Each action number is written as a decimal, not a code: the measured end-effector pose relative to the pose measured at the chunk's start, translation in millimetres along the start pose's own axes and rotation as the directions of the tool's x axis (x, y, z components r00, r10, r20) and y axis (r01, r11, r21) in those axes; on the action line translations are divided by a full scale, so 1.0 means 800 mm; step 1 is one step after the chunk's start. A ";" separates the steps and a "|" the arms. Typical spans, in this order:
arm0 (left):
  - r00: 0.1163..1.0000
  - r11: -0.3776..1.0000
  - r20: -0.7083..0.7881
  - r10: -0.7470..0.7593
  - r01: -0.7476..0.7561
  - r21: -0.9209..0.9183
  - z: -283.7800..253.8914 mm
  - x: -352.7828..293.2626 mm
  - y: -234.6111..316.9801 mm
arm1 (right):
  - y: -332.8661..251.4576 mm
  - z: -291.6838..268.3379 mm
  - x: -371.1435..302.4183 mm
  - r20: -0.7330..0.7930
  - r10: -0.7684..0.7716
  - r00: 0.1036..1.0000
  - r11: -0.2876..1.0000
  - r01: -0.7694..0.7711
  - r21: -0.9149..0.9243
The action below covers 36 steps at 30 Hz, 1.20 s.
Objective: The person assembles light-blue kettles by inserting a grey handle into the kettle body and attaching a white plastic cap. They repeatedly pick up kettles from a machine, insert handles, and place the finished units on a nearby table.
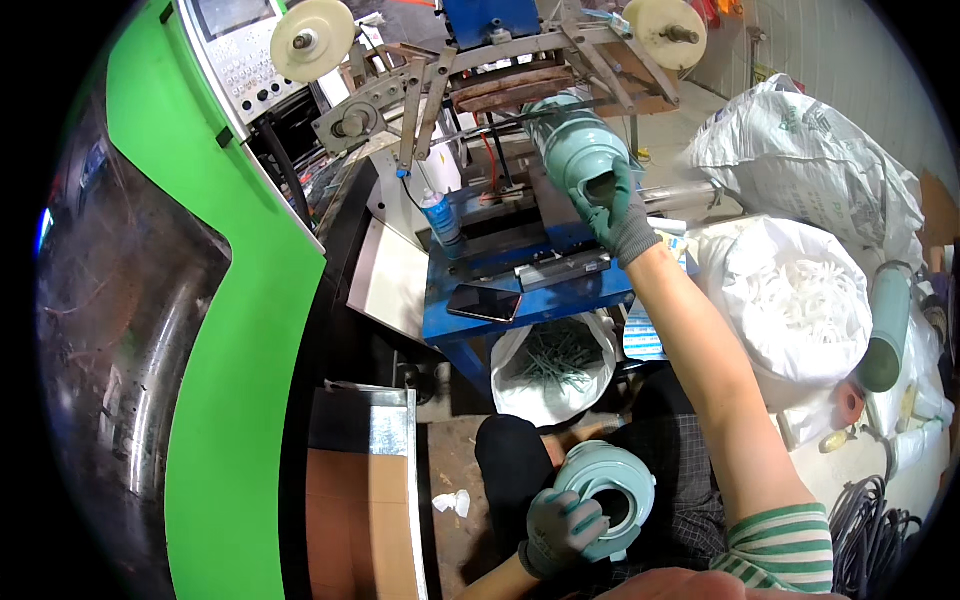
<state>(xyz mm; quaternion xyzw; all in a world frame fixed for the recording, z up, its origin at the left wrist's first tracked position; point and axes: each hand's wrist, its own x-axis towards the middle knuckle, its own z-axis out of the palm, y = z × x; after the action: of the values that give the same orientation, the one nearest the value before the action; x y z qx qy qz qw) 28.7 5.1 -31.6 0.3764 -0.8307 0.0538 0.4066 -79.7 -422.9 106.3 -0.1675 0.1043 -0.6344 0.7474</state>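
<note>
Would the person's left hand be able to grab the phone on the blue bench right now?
Probably not without letting go first: the left hand is holding the lower teal housing. Nothing covers the phone on the blue bench, though.

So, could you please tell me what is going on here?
A seated person wearing gloves is handling two similar pale green hollow parts. The right hand grips the open near end of the far part, at the machine over the blue bench. The left hand holds the near part by the lap, its opening showing. A phone lies on the bench, and a white sack of thin green strips stands below.
</note>
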 end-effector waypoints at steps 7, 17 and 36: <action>0.999 0.996 0.032 -0.002 0.005 -0.093 0.007 0.001 -0.010 | -0.017 -0.080 -0.091 -0.132 0.097 0.986 0.873 -0.148 -0.464; 0.988 0.996 0.149 0.033 -0.021 -0.088 0.003 0.046 -0.016 | -0.168 -0.263 -0.514 -0.141 -0.226 0.964 0.328 -0.061 -0.943; 0.980 0.993 0.164 0.115 -0.110 -0.040 0.029 0.040 0.001 | -0.424 -0.374 -0.678 0.412 -0.820 0.397 -0.571 -0.515 -0.639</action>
<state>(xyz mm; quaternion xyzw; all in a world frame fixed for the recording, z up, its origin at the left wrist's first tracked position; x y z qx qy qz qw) 0.6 -22.2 -23.9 0.3259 -0.8824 0.0324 0.3379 -593.9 27.9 -70.5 -0.4156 0.7829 -0.3889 -0.2509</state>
